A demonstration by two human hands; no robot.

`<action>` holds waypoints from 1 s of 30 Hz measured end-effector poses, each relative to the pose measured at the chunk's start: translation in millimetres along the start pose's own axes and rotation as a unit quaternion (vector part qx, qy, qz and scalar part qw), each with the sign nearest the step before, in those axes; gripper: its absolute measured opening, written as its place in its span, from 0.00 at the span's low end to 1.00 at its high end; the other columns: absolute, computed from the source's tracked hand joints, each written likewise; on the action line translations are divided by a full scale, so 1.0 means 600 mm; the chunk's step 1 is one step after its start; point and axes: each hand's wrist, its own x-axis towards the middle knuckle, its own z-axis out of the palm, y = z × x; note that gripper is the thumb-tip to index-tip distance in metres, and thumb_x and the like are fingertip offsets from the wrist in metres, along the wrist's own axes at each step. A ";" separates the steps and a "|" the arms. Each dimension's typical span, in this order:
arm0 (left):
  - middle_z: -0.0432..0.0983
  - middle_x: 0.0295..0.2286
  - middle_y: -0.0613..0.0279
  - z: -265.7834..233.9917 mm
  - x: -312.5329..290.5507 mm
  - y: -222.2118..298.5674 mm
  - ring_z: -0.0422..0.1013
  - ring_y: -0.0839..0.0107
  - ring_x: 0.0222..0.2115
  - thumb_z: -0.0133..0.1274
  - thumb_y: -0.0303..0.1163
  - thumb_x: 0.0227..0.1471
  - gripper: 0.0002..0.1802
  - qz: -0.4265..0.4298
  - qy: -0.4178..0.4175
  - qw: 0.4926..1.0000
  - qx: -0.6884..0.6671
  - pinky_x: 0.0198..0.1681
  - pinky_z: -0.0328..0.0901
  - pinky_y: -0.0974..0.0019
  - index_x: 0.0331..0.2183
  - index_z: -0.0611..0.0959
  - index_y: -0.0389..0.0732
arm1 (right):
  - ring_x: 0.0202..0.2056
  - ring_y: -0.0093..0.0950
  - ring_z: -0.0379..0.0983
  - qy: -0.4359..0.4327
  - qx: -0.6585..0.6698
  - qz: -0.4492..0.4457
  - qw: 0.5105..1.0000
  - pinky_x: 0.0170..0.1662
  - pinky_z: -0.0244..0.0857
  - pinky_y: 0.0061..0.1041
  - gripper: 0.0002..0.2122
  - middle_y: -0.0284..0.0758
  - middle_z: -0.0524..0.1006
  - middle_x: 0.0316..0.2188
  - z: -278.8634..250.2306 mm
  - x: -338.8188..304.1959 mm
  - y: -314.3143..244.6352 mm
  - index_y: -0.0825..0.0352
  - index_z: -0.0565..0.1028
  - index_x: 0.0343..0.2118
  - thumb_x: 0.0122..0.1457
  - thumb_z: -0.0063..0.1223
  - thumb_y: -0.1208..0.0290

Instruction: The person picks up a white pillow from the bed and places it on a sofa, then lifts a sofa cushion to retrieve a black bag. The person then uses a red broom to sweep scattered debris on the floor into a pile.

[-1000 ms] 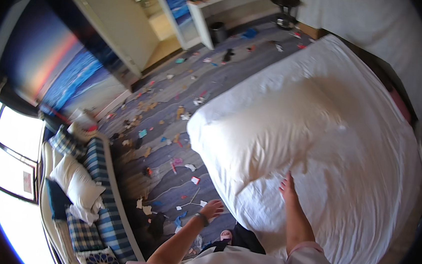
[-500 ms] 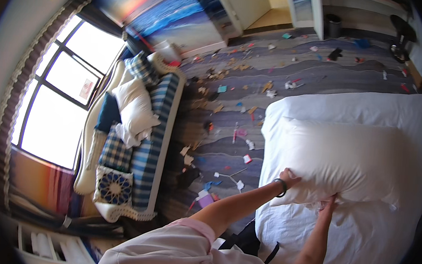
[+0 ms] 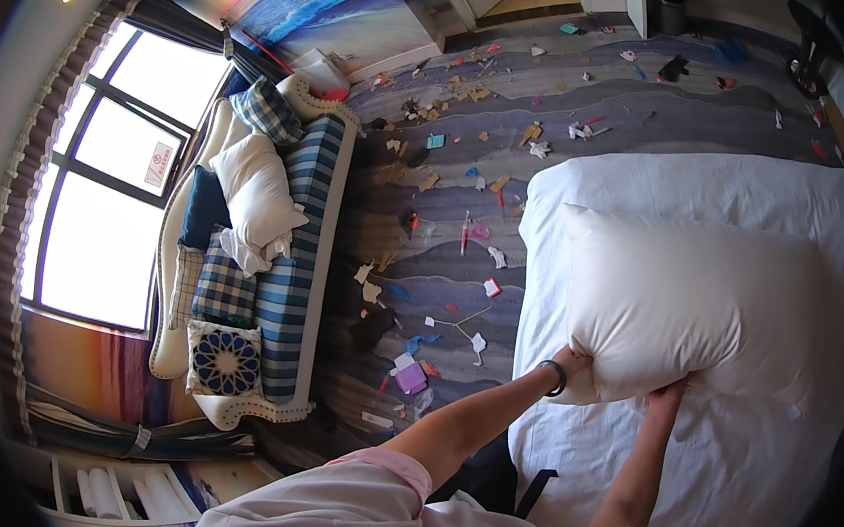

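Observation:
A large white pillow [image 3: 685, 302] lies on the white-sheeted bed [image 3: 590, 173], its near edge creased and bunched. At its near left corner, my left hand [image 3: 570, 363], with a dark band at the wrist, is closed on the fabric. My right hand [image 3: 670, 390] grips the middle of the near edge, with the fingertips partly hidden beneath the pillow.
Litter covers the patterned carpet, including a purple box [image 3: 413, 378] and a white-and-red box [image 3: 492, 288]. At left, a striped sofa [image 3: 305, 218] holds several cushions and a white pillow [image 3: 256, 189]. A black bin [image 3: 668, 11] stands at the back.
The pillow looks fuller and its near edge is raised slightly, with both hands still at it. My right hand has moved a little further under the edge. The view has shifted slightly.

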 end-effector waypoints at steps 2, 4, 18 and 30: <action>0.79 0.35 0.49 0.005 -0.016 0.017 0.75 0.58 0.38 0.55 0.39 0.47 0.21 -0.009 -0.022 1.000 -0.003 0.43 0.68 0.60 0.40 0.79 0.34 | 0.60 0.36 0.56 0.001 0.008 0.027 1.000 0.61 0.53 0.43 0.36 0.36 0.60 0.60 0.015 -0.012 -0.014 0.60 0.57 0.61 0.58 0.35 0.36; 0.79 0.34 0.48 -0.006 -0.046 0.030 0.76 0.56 0.36 0.51 0.37 0.50 0.18 -0.018 -0.047 0.998 -0.023 0.39 0.69 0.58 0.38 0.80 0.34 | 0.60 0.37 0.55 -0.005 0.000 0.036 0.999 0.61 0.51 0.43 0.37 0.37 0.59 0.61 0.025 -0.020 -0.011 0.60 0.54 0.62 0.58 0.33 0.36; 0.77 0.19 0.50 -0.060 -0.340 0.097 0.76 0.57 0.22 0.42 0.48 0.56 0.28 -0.047 -0.157 0.972 -0.169 0.28 0.69 0.56 0.25 0.79 0.31 | 0.60 0.36 0.57 0.017 -0.202 -0.060 0.977 0.60 0.54 0.37 0.35 0.39 0.58 0.61 -0.016 -0.213 -0.019 0.64 0.53 0.63 0.61 0.34 0.40; 0.71 0.18 0.57 -0.224 -0.558 -0.144 0.72 0.61 0.19 0.46 0.33 0.49 0.17 0.320 -0.095 0.910 0.246 0.21 0.66 0.59 0.43 0.79 0.46 | 0.61 0.36 0.54 0.023 -0.313 -0.028 0.949 0.61 0.50 0.36 0.35 0.36 0.57 0.62 0.169 -0.486 0.171 0.63 0.55 0.62 0.59 0.43 0.42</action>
